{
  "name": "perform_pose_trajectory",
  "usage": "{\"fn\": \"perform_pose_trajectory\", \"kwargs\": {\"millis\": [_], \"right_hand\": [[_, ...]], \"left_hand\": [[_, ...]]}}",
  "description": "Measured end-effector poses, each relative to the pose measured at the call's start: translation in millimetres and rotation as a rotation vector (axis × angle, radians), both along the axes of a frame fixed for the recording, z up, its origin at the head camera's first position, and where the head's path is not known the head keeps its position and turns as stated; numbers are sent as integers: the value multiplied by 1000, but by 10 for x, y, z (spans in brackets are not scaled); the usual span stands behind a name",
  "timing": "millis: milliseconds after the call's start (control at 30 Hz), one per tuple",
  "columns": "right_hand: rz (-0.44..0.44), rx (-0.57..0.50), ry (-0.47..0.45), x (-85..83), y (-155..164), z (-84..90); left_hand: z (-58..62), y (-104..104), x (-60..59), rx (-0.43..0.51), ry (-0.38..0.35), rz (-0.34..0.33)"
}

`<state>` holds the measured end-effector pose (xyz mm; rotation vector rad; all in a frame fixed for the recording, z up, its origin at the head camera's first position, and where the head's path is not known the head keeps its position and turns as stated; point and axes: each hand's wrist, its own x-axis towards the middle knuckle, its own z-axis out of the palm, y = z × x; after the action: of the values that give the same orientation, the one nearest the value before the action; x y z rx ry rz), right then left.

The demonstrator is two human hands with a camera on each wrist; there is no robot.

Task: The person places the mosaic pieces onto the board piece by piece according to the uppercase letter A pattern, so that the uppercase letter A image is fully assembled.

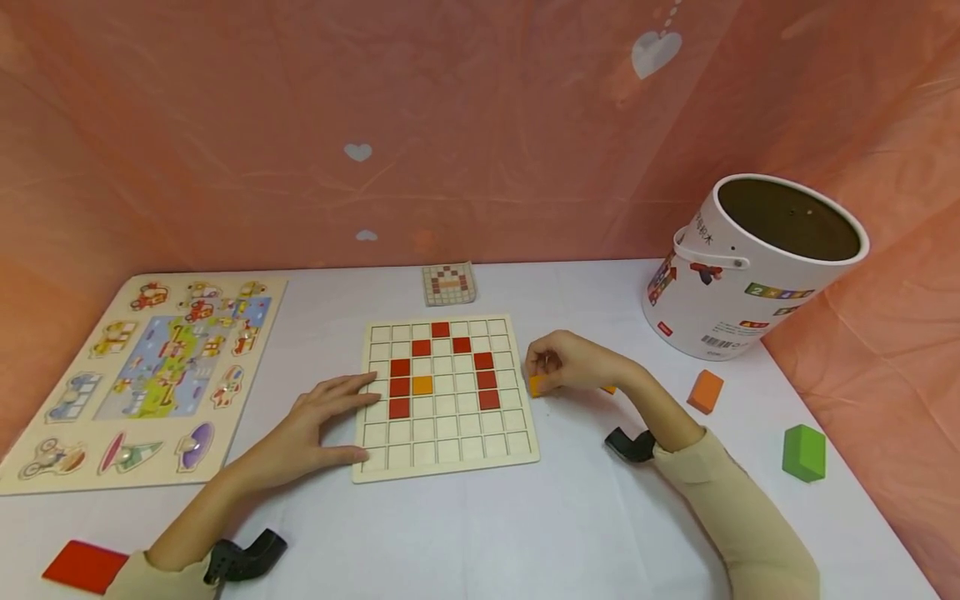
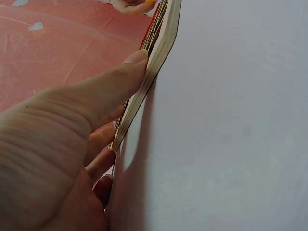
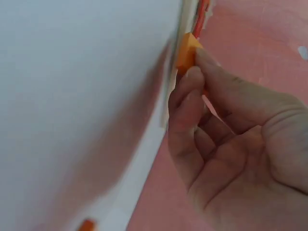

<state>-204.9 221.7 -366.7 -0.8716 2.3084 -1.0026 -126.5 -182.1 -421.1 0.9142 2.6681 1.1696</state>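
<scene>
A wooden grid board (image 1: 446, 433) lies in the middle of the table, with several red square tiles (image 1: 487, 380) and one orange tile (image 1: 422, 385) in its cells. My left hand (image 1: 318, 425) rests at the board's left edge, fingers spread and fairly straight; in the left wrist view the thumb (image 2: 113, 82) touches that edge. Just off the board's right edge, my right hand (image 1: 573, 362) pinches an orange tile (image 3: 187, 53) between thumb and fingertips. Another orange piece (image 1: 608, 389) shows partly under the right wrist.
A small pattern card (image 1: 448, 284) lies behind the board. The picture puzzle board (image 1: 225, 417) is at left, a red flat piece (image 1: 84, 567) front left. At right stand a white bucket (image 1: 697, 308), an orange block (image 1: 705, 391) and a green block (image 1: 804, 453).
</scene>
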Motion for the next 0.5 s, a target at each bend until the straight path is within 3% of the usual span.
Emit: {"fn": "perform_pose_trajectory", "kwargs": {"millis": [300,500], "right_hand": [[8,-116,9,-152,-603,98],[49,-121,-83,-213,-1015,50]], "left_hand": [[-1,-4,6,7,7,-4],[-6,-7,2,8,17,-6]]}}
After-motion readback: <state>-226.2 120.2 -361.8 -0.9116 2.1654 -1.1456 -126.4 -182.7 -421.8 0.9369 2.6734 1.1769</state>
